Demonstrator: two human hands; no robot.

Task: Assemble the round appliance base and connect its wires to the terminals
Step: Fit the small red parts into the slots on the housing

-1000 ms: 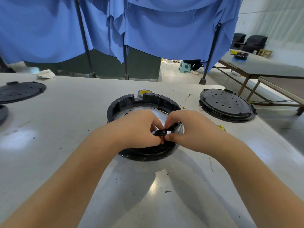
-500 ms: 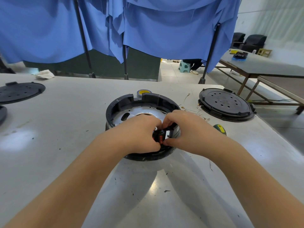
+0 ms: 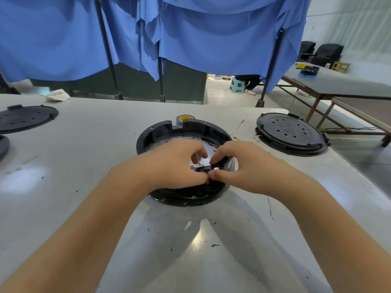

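A round black appliance base (image 3: 184, 132) is set on the grey table (image 3: 84, 144), right in the middle. A small black part (image 3: 208, 168) at the base's near rim is pinched by the curled fingers of the left hand (image 3: 173, 163) and the right hand (image 3: 239, 166). A black round lid (image 3: 289, 132) is seen to the right, well apart.

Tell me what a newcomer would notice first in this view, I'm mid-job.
Both hands meet at the table's centre: the left hand and right hand pinch a small black part over the near rim of the round black base. Next comes the black perforated disc lying to the right, then the blue curtain hanging behind the table.
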